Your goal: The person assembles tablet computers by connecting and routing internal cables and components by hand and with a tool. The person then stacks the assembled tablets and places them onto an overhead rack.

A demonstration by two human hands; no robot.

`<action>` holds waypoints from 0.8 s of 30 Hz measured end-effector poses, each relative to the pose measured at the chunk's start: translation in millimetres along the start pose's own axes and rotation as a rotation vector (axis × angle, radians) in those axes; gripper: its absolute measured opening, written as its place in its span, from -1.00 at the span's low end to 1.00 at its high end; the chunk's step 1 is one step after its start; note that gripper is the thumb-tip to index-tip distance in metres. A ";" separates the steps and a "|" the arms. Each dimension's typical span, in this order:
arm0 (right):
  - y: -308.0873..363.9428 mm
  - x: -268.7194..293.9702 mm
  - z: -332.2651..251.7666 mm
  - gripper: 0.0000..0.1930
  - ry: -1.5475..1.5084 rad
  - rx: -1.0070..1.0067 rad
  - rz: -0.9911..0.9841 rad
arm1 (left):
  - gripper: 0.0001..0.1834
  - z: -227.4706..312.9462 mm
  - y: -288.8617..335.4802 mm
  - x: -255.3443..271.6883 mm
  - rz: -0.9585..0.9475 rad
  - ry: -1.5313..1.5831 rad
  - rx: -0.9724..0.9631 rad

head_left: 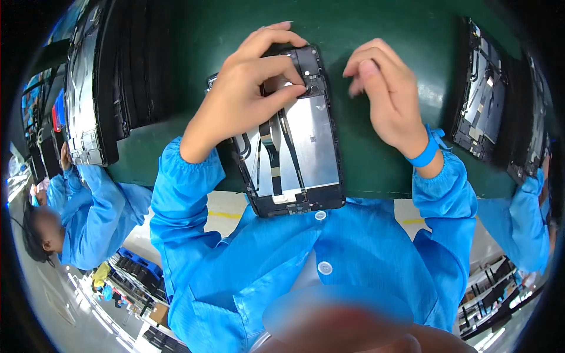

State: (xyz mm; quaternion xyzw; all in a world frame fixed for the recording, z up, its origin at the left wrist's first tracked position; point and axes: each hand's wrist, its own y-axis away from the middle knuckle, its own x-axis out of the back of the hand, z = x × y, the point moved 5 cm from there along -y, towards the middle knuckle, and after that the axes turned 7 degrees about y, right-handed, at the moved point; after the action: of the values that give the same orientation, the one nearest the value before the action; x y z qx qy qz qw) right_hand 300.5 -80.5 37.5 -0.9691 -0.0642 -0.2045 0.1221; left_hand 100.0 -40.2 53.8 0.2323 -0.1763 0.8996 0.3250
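A tablet-like screen assembly (315, 144) lies on the green table, its black frame around a silver back plate with dark flex cables. My left hand (244, 88) rests over its upper left part. The thumb and index fingertips come together on the board area near the top, while other fingers reach the top edge. Whatever is between those fingertips is too small to make out. To the right of the assembly, apart from it, my right hand (391, 91) is raised with fingers curled in toward the thumb. Its fingertips are blurred, and anything in them cannot be made out.
Stacked screen assemblies (85, 88) stand at the left, beside dark panels. More assemblies (482, 88) are at the right. The green table (376, 176) ends in front of my body. A person in blue (97, 212) sits at the left; another blue sleeve (518, 217) shows at the right.
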 end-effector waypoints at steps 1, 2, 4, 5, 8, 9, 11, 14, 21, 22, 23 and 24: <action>-0.8 0.5 1.3 -0.85 -0.001 -0.001 -0.007 | -0.92 -1.8 3.0 2.2 0.004 0.002 0.005; -3.4 3.0 -2.7 -0.84 0.075 0.116 0.056 | -0.92 -4.1 5.5 5.3 0.010 -0.013 0.002; -4.7 10.5 -9.9 -0.80 0.236 0.240 0.097 | -0.92 -9.7 10.0 7.5 0.023 -0.018 0.014; -1.7 11.2 -11.0 -0.80 0.232 0.247 0.078 | -0.92 -13.0 11.4 7.0 0.039 -0.016 0.026; 4.2 6.6 10.9 -0.76 -0.342 -0.172 -0.127 | -0.88 -15.6 11.1 4.0 0.089 -0.073 -0.037; 3.8 1.0 11.4 -0.76 -0.338 -0.174 -0.153 | -0.87 -15.0 10.7 2.9 0.098 -0.099 -0.074; 2.6 -4.4 7.4 -0.85 -0.538 -0.145 -0.051 | -0.87 -11.0 9.0 4.2 0.124 -0.117 -0.098; 1.2 -5.2 3.9 -0.86 -0.459 -0.111 -0.106 | -0.81 -9.2 2.5 6.6 -0.006 0.052 0.009; 6.8 -11.4 3.7 -0.81 -0.269 0.009 -0.094 | -0.81 -11.5 6.1 6.1 0.067 0.010 -0.085; 7.4 -12.1 3.8 -0.81 -0.308 0.018 -0.075 | -0.82 -11.1 6.0 5.7 0.065 0.001 -0.082; 6.5 -12.8 4.0 -0.81 -0.306 0.015 -0.078 | -0.83 -10.9 6.1 5.5 0.064 -0.008 -0.078; 4.8 -14.0 3.2 -0.81 -0.281 0.033 -0.099 | -0.83 -10.8 5.7 5.6 0.065 -0.005 -0.076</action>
State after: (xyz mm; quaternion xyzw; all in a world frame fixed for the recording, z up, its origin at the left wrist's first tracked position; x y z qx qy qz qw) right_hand 289.9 -85.3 27.9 -0.9817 -0.1319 -0.0716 0.1174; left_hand 89.1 -36.5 46.9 0.2160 -0.2186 0.9019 0.3036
